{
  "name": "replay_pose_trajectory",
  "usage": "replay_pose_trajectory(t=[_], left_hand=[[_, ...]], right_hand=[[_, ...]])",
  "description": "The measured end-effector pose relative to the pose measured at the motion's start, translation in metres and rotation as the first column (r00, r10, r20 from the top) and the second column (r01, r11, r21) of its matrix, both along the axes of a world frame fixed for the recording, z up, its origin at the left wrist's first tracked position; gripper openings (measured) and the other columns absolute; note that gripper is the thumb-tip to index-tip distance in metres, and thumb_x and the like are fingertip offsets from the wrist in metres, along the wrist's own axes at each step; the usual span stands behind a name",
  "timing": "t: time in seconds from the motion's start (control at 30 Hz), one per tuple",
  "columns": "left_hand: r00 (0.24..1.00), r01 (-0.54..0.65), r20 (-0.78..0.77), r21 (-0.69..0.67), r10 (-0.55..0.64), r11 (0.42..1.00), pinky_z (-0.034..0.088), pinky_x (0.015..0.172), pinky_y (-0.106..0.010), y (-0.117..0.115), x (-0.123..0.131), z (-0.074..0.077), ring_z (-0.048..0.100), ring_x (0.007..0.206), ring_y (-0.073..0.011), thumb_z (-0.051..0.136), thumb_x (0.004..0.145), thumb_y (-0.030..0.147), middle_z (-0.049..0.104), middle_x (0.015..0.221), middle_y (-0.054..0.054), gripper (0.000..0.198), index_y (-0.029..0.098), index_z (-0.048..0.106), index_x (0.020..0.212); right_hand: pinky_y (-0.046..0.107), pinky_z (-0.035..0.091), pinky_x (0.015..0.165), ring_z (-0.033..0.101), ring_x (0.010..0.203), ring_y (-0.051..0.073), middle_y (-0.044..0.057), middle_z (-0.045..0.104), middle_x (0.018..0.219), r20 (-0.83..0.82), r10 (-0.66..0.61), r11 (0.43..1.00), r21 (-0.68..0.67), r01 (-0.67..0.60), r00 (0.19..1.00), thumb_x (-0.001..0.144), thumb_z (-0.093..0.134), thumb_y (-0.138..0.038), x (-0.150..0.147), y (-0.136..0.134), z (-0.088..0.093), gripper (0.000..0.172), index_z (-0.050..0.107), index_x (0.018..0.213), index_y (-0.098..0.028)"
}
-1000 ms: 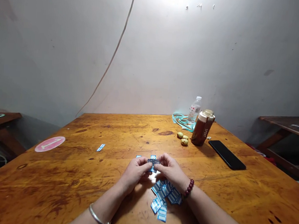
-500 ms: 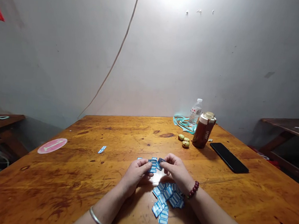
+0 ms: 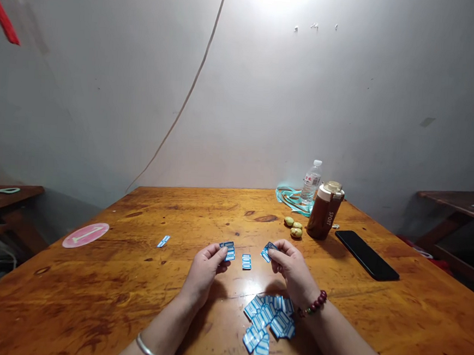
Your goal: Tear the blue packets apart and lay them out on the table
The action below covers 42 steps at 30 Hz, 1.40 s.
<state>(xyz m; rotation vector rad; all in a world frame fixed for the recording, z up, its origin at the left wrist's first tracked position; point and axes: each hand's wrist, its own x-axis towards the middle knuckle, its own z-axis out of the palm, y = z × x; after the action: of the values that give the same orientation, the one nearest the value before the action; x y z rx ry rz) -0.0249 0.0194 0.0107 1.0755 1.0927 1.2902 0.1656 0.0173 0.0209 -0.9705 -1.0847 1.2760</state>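
Observation:
My left hand (image 3: 203, 270) pinches a blue-and-white label sheet (image 3: 230, 252) between thumb and fingers, a little above the table. Opposite it, my right hand (image 3: 293, 267) grips a second small label sheet (image 3: 266, 252), partly covered by the thumb. Between the hands, a single label strip (image 3: 246, 262) lies flat on the wood. Closer to me is a loose, overlapping pile of similar labels (image 3: 265, 316), beside my right wrist. Another small label piece (image 3: 163, 241) rests apart on the left. Whether either hand holds more than one sheet is hard to see.
On the wooden table (image 3: 122, 278) stand a brown sport bottle (image 3: 324, 212) and a clear water bottle (image 3: 311, 183). Near them are a turquoise ribbon (image 3: 290, 199), three yellowish fruits (image 3: 296, 232) and a black phone (image 3: 366, 255). A pink disc (image 3: 86, 235) lies at left.
My hands have moved apart, each with its label sheet. The label strip on the table between them is now in plain sight. The view has tilted slightly.

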Motion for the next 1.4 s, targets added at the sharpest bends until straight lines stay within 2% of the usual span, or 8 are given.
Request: replay_pose_trajectory(t=[0.2,0.4,0.53,0.67,0.77,0.93,1.3,1.4], left_hand=[[0.998,0.043,-0.042,0.047,-0.041,0.998,0.038,0.049,-0.017,-0.002,0.004,0.0,0.049,0.052,-0.0072,0.059,0.066,0.039,0.055,0.059,0.001,0.026,0.013,0.058,0.069],[0.989,-0.121,-0.071,0.079,0.127,0.99,0.042,0.054,-0.019,0.003,-0.01,0.01,0.054,0.059,-0.0092,0.058,0.066,0.038,0.058,0.067,0.001,0.025,0.015,0.059,0.077],[0.991,-0.116,-0.057,0.061,0.12,0.991,0.042,0.055,-0.019,0.004,-0.011,0.011,0.053,0.057,-0.0081,0.06,0.065,0.037,0.057,0.068,0.002,0.025,0.016,0.059,0.079],[0.996,-0.024,-0.084,0.06,0.029,0.998,0.041,0.053,-0.02,0.0,-0.004,0.01,0.051,0.055,-0.0091,0.059,0.065,0.036,0.056,0.064,0.002,0.023,0.016,0.058,0.076],[0.978,0.12,-0.172,0.01,-0.117,0.993,0.039,0.052,-0.019,-0.004,0.002,0.007,0.051,0.055,-0.0091,0.061,0.063,0.033,0.057,0.063,0.0,0.02,0.014,0.06,0.072],[0.893,0.366,-0.226,-0.142,-0.39,0.92,0.034,0.047,-0.019,-0.011,0.009,0.003,0.047,0.046,-0.0075,0.061,0.062,0.026,0.054,0.054,0.001,0.014,0.013,0.059,0.067],[0.732,0.519,-0.394,-0.206,-0.555,0.83,0.034,0.048,-0.02,-0.012,0.004,0.004,0.049,0.048,-0.0094,0.053,0.064,0.023,0.06,0.056,-0.002,0.014,0.013,0.062,0.065],[0.705,0.539,-0.423,-0.202,-0.569,0.818,0.036,0.051,-0.02,-0.013,0.003,0.004,0.051,0.051,-0.0105,0.053,0.063,0.024,0.062,0.059,-0.002,0.014,0.013,0.063,0.066]], right_hand=[[0.019,0.028,0.044,0.038,0.046,0.006,-0.004,0.047,0.056,0.002,0.053,0.999,0.0,-0.053,0.999,0.063,0.058,-0.022,-0.003,-0.001,-0.001,0.013,0.047,0.065,-0.016],[0.019,0.029,0.044,0.038,0.046,0.006,-0.004,0.048,0.055,0.004,0.033,0.999,-0.004,-0.033,0.999,0.062,0.059,-0.025,-0.003,-0.001,0.002,0.015,0.048,0.064,-0.016],[0.019,0.029,0.043,0.038,0.045,0.006,-0.005,0.046,0.053,0.031,0.043,0.999,-0.013,-0.042,0.999,0.061,0.059,-0.024,-0.001,0.001,0.001,0.015,0.047,0.062,-0.016],[0.018,0.029,0.043,0.04,0.045,0.006,-0.004,0.049,0.052,0.117,0.133,0.99,-0.064,-0.126,0.984,0.061,0.058,-0.02,0.006,0.006,-0.006,0.011,0.048,0.063,-0.016],[0.017,0.028,0.041,0.039,0.043,0.006,-0.005,0.048,0.05,0.159,0.153,0.983,-0.126,-0.133,0.975,0.059,0.058,-0.019,0.011,0.011,-0.014,0.011,0.048,0.062,-0.016],[0.016,0.026,0.037,0.038,0.039,0.005,-0.006,0.048,0.048,0.171,0.166,0.979,-0.145,-0.142,0.971,0.06,0.057,-0.019,0.012,0.014,-0.02,0.01,0.047,0.063,-0.016],[0.014,0.024,0.031,0.039,0.031,0.005,-0.008,0.045,0.037,0.411,0.359,0.923,-0.291,-0.252,0.838,0.059,0.055,-0.015,0.016,0.009,-0.019,0.008,0.047,0.062,-0.017],[0.014,0.025,0.032,0.044,0.033,0.006,-0.007,0.047,0.038,0.399,0.384,0.914,-0.29,-0.282,0.833,0.06,0.055,-0.015,0.016,0.008,-0.017,0.009,0.047,0.062,-0.016]])
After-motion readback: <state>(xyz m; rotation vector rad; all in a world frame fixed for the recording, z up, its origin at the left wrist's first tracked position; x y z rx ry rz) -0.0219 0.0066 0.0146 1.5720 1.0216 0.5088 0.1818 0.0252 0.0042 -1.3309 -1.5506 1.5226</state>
